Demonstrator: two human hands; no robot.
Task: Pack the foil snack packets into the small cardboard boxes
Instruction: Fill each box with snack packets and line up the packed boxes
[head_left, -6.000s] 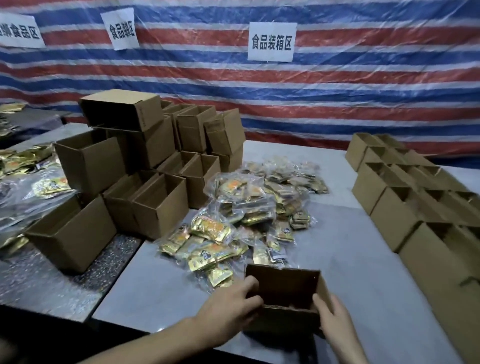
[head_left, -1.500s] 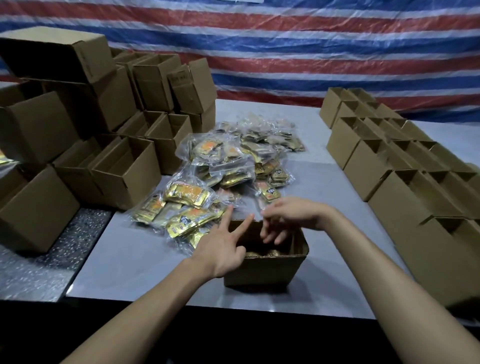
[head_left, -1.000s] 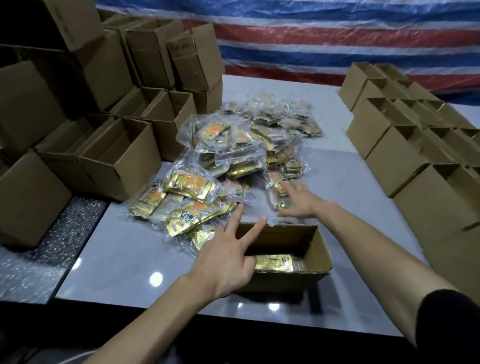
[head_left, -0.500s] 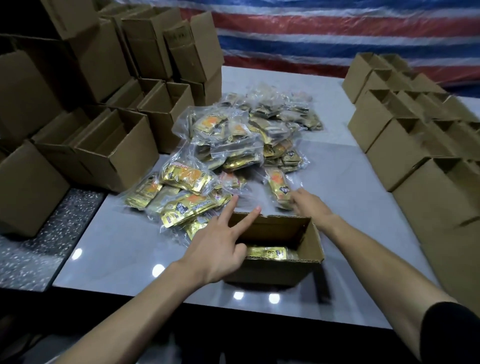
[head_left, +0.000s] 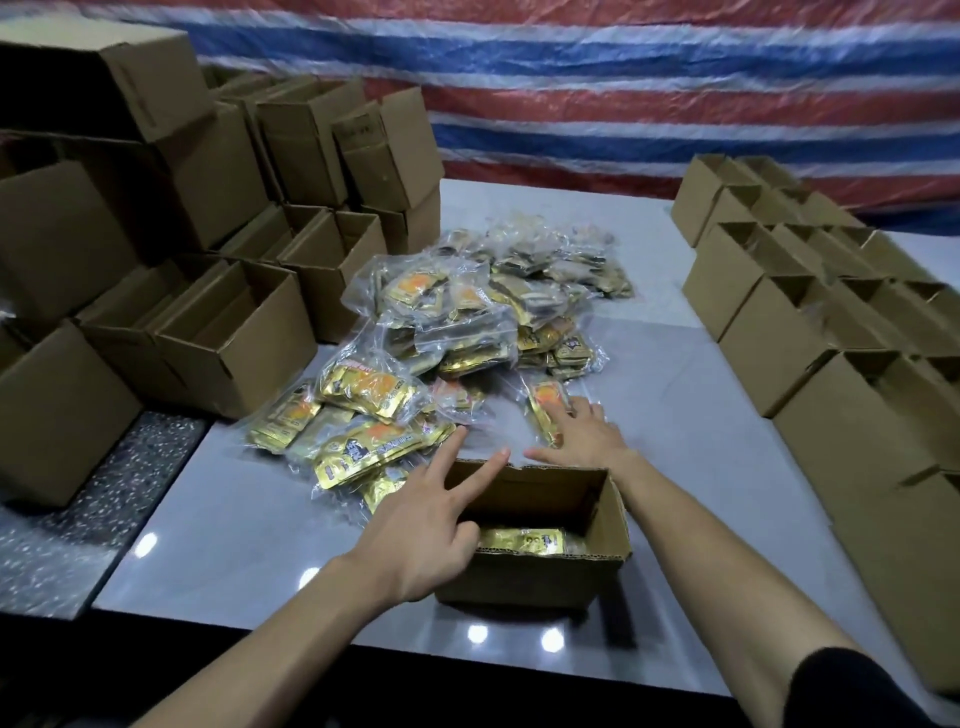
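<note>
left hand (head_left: 426, 525) is hovering at the left rim of the open box (head_left: 524, 577), index and middle fingers straight and splayed in a v, the others curled, gripping nothing. it is covering the box's near left corner, so contact there is hard to judge. right hand (head_left: 582, 436) is lying flat and wide just beyond the box's far wall, fingers pressing on a lone packet (head_left: 545, 408); the palm is hiding that packet's near end.

box interior is sitting mostly in shadow. one gold packet in the box (head_left: 519, 540) is showing flat against the near wall, print too blurred to read.

pile (head_left: 467, 322) is spreading behind on the table (head_left: 234, 519): gold foil, orange marks, bundled in clear bags, glare blurring the far ones. left boxes (head_left: 234, 338) are stacking up, partly cut off. right boxes (head_left: 779, 322) are running off frame.
</note>
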